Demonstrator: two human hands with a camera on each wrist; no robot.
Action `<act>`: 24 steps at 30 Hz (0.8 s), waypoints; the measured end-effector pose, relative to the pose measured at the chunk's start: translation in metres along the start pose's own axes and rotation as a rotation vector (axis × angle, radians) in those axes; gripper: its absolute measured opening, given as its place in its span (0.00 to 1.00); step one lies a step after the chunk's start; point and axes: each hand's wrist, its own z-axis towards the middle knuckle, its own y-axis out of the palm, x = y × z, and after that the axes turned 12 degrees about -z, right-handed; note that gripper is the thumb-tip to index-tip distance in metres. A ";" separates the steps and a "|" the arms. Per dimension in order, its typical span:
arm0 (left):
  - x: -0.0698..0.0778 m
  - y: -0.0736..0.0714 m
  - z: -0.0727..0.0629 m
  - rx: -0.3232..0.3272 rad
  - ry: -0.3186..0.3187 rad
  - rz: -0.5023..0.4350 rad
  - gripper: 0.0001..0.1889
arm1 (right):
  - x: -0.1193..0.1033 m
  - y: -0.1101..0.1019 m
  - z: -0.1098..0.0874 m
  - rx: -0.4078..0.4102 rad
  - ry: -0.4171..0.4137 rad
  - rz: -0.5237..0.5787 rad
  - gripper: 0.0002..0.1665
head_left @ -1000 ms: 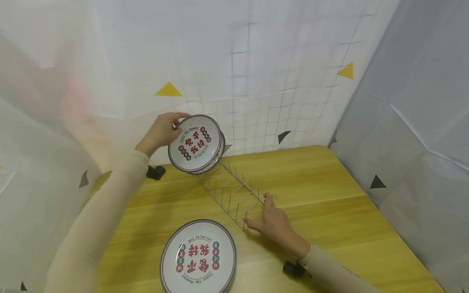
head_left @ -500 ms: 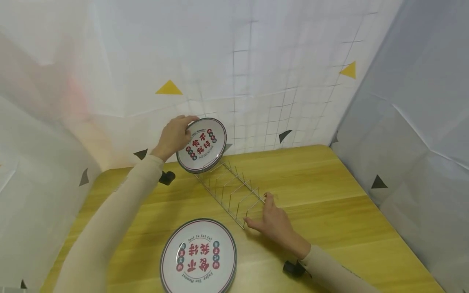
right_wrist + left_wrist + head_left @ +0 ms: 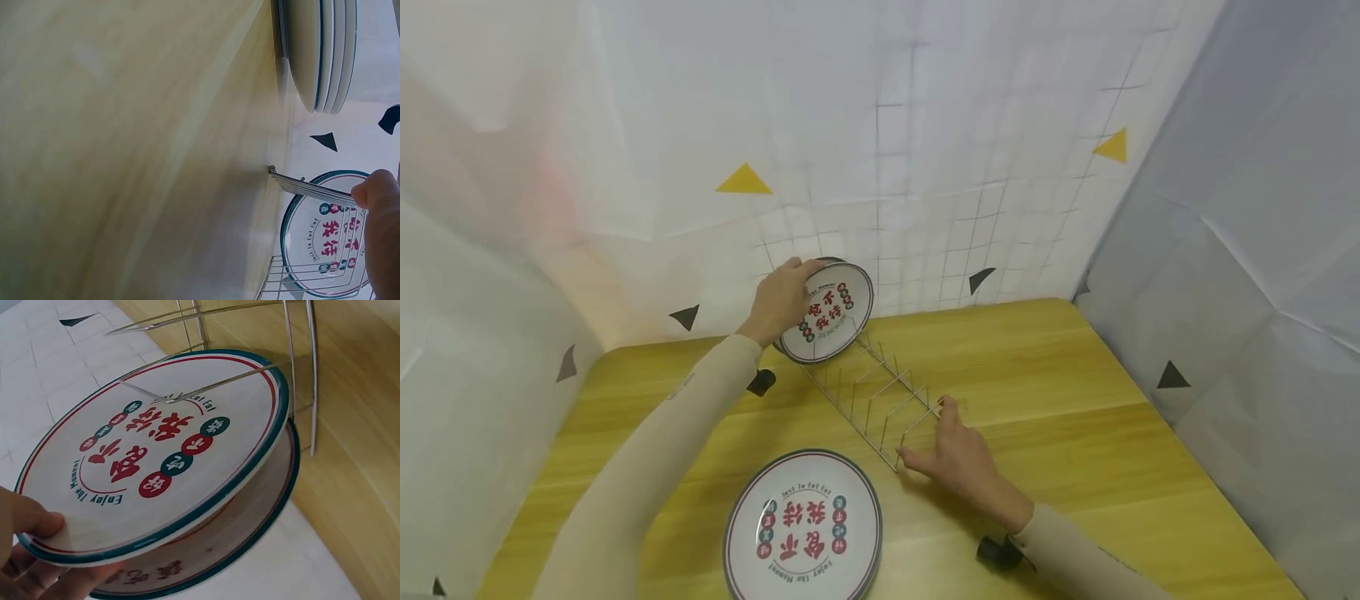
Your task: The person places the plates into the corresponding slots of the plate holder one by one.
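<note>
At the far end of a wire dish rack [image 3: 912,388], my left hand [image 3: 781,304] pinches the rim of a white plate [image 3: 848,321] with red characters and a dark teal edge. The left wrist view has the thumb [image 3: 40,519] on this plate's face and the fingers under its rim. The plate's lower edge is in among the rack wires. Just behind it leans a second, matching plate [image 3: 275,500]. My right hand [image 3: 966,462] grips the near end of the rack, thumb and forefinger spread across its two rails.
A stack of matching plates [image 3: 745,525] lies face up at the front of the wooden table [image 3: 1022,358], left of the rack's near end. White sheeting [image 3: 1000,100] with yellow and dark triangles stands behind and at the sides.
My left hand has moved right and slightly down with the plate, bringing its lower edge in among the far wires. The right hand and the rack have stayed put.
</note>
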 end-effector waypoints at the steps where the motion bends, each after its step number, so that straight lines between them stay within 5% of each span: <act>1: -0.002 0.000 -0.001 0.010 -0.011 -0.007 0.28 | 0.000 0.000 0.000 0.005 0.001 -0.001 0.66; 24: -0.015 -0.002 -0.009 -0.024 -0.054 -0.074 0.27 | -0.001 0.002 0.001 0.017 -0.004 -0.027 0.66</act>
